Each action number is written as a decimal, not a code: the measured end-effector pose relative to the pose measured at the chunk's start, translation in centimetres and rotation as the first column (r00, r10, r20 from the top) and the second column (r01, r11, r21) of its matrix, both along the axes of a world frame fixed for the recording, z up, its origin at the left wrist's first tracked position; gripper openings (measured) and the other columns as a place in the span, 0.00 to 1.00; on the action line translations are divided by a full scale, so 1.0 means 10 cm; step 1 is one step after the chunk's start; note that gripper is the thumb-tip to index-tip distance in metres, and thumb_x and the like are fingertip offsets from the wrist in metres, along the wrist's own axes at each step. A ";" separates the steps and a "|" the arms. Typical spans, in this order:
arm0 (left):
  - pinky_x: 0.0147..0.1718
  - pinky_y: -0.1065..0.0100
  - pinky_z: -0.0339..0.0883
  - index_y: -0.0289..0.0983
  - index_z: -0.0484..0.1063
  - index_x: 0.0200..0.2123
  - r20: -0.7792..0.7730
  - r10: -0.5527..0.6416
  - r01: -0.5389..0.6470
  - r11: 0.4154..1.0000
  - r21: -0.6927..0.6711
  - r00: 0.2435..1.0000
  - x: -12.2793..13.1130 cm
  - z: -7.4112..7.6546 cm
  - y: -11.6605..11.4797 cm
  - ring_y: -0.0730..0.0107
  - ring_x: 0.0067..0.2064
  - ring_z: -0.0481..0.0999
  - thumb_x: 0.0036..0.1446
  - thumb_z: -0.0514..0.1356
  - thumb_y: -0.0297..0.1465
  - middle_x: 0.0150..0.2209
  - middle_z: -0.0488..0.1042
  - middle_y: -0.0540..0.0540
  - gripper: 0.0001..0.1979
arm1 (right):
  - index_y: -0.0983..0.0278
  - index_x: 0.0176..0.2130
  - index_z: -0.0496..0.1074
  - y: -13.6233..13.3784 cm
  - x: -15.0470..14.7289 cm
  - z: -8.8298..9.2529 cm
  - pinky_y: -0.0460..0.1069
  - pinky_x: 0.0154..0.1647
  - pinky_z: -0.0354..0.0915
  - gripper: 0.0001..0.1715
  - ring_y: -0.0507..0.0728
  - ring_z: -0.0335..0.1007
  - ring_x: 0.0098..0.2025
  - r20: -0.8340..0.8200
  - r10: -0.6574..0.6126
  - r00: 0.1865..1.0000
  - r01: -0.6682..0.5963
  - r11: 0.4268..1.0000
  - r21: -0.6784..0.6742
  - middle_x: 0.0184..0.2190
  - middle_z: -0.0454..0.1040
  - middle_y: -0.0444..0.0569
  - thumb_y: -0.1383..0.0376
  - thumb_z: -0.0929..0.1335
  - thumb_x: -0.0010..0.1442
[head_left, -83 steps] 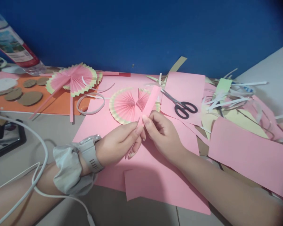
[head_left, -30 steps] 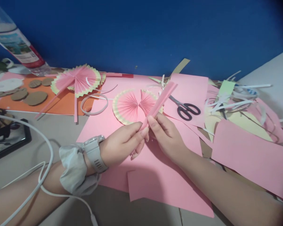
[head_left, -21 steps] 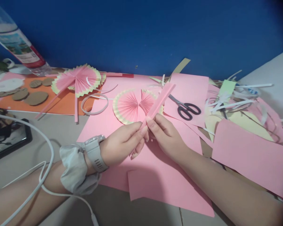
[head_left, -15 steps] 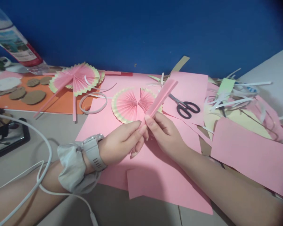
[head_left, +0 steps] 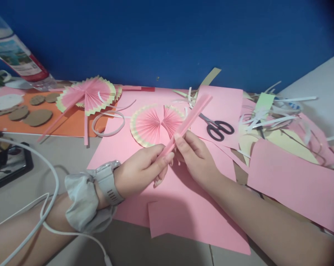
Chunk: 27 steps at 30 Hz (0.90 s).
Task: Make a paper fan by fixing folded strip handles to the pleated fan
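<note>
A folded strip of pink paper (head_left: 195,112) slants up and to the right between my two hands. My left hand (head_left: 146,166) pinches its lower end between thumb and fingers. Farther up, my right hand (head_left: 196,157) grips it, thumb on top. Just behind the strip lies a round pleated paper fan (head_left: 146,125), pink with a yellow-green edge and a gap at its top; my right hand and the strip hide part of it. Pink paper sheets (head_left: 122,199) lie under my hands. Black-handled scissors (head_left: 218,129) rest on pink paper right of the strip.
Another pleated fan with paper sticks (head_left: 86,94) lies at the left, near cardboard discs (head_left: 38,117) and a tilted bottle (head_left: 22,59). A white cable (head_left: 54,173) crosses my left forearm. Paper scraps (head_left: 266,111) are heaped at the right. A blue wall (head_left: 167,40) stands behind.
The pink strip has become narrower, pressed more tightly together, and its lower end now shows between my left thumb and fingers. Both hands remain in nearly the same place.
</note>
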State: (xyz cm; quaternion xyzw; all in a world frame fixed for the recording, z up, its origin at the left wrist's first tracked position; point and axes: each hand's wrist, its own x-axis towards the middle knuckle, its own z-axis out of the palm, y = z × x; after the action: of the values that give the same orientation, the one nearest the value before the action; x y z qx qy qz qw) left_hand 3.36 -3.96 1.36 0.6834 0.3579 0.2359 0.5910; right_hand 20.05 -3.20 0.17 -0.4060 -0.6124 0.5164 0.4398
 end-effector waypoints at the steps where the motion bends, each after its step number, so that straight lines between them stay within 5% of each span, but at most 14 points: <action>1: 0.29 0.69 0.62 0.38 0.58 0.27 0.000 0.004 -0.004 1.000 0.006 1.000 0.00 0.00 0.00 0.75 0.22 0.66 0.67 0.45 0.40 0.19 0.65 0.54 0.18 | 0.63 0.29 0.62 0.00 0.00 0.01 0.44 0.26 0.58 0.16 0.47 0.59 0.23 -0.009 0.031 0.999 -0.031 0.999 -0.007 0.23 0.64 0.39 0.59 0.61 0.68; 27: 0.27 0.70 0.63 0.37 0.59 0.29 0.083 0.038 -0.033 0.997 -0.065 0.996 0.02 -0.03 0.03 0.76 0.21 0.66 0.66 0.46 0.41 0.19 0.64 0.55 0.17 | 0.64 0.28 0.62 0.02 -0.01 0.03 0.44 0.28 0.58 0.15 0.46 0.58 0.24 -0.038 0.123 0.992 -0.123 0.992 -0.003 0.22 0.63 0.39 0.64 0.61 0.67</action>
State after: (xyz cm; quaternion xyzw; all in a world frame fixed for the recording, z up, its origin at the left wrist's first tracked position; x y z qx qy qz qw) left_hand 3.59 -3.71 1.06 0.6472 0.3519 0.2636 0.6227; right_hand 19.96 -3.02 0.46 -0.3590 -0.6265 0.5518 0.4173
